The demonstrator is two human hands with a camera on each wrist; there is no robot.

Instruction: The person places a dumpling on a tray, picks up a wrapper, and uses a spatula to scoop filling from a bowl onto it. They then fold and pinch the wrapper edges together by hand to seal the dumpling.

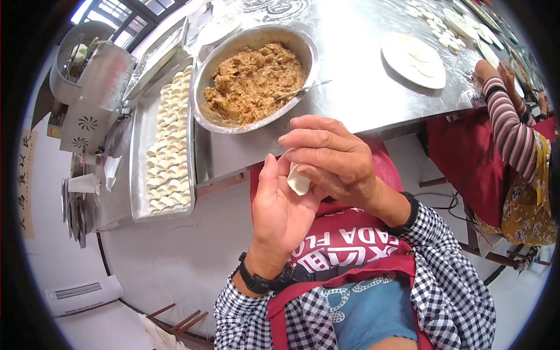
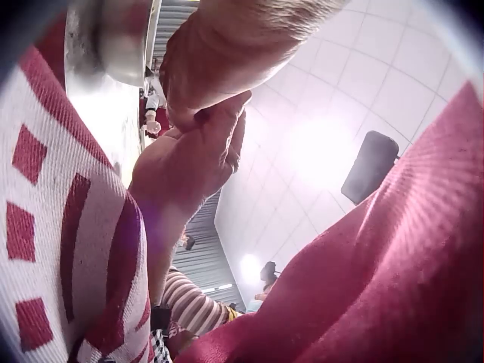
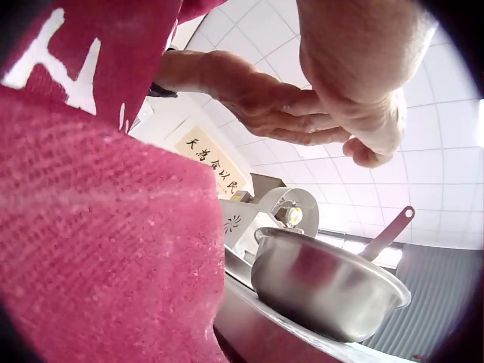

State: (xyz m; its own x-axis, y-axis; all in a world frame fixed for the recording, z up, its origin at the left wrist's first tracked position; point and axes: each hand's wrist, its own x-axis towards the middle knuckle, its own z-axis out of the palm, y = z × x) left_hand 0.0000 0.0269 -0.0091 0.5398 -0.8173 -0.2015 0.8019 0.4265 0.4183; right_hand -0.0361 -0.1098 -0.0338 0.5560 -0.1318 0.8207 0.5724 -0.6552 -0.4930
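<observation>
A white dumpling of folded dough sits between the two hands in the head view, above the apron. The left hand is palm up beneath it, thumb raised, with the dumpling against its fingers. From above, the right hand pinches the dumpling, its thumb on the dough. In the right wrist view the left hand shows fairly straight fingers reaching to the right hand. The left wrist view shows the hands meeting, the dumpling hidden there. Part of the left fingers is covered by the right hand.
Ahead on the metal table stands a steel bowl of brown filling with a utensil. A tray holds rows of dumplings at left, beside a machine. A white plate with wrappers lies right. Another person's striped sleeve is farther right.
</observation>
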